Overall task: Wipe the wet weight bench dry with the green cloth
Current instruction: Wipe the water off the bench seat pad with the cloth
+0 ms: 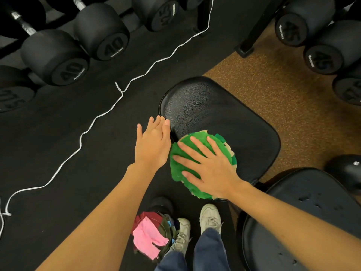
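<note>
The black padded seat of the weight bench (211, 108) fills the middle of the view, its far part shiny. The green cloth (179, 173) lies on the pad's near left part. My right hand (207, 165) presses flat on the cloth with fingers spread and straight. My left hand (154, 143) hovers beside the pad's left edge with fingers straight, its fingertips close to the rim, holding nothing.
A second black pad (312, 212) with torn spots sits at the lower right. Racks of black dumbbells (56, 57) line the back left and right (320, 55). A white cord (93, 122) trails over the black floor. A pile of coloured rags (152, 235) lies by my shoes.
</note>
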Motion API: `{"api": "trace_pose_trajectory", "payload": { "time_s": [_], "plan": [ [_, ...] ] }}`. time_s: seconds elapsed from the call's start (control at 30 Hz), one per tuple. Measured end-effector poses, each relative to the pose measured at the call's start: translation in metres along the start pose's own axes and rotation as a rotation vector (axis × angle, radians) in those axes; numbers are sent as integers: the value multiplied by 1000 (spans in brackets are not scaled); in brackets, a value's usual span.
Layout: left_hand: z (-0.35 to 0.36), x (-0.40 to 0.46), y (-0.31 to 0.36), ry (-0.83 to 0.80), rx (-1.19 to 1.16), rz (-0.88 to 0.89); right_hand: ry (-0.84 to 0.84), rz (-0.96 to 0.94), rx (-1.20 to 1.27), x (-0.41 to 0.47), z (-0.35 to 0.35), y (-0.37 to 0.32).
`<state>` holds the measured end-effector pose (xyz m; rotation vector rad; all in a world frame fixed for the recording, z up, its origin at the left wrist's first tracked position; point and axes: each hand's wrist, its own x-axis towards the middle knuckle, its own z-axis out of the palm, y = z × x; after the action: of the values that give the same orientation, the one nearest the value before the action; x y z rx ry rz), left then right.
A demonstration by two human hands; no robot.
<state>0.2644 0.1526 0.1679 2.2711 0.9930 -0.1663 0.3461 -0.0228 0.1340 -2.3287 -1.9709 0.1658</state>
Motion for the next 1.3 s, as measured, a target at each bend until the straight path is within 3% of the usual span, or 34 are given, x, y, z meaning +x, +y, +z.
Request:
{"api": "trace_pose_trajectory", "payload": {
  "time_s": [0.13,0.37,0.53,0.8,0.9,1.13,1.3],
  "plan": [
    [1,-2,3,17,67,37,-22,-79,-12,-17,-5,24],
    [-4,-1,10,-33,124,23,4,155,-22,-35,-13,46],
    [-1,-6,8,-28,321,73,42,432,-31,-52,-13,71],
    [0,-6,12,-87,253,31,219,1109,98,-54,1,62],
    [0,-9,16,-116,273,13,262,1262,128,-51,8,34],
    [5,-9,20,-116,258,14,241,1355,124,-40,15,-58],
    [11,-2,17,-69,134,-26,198,1283,177,-34,22,-106]
  ]
}}
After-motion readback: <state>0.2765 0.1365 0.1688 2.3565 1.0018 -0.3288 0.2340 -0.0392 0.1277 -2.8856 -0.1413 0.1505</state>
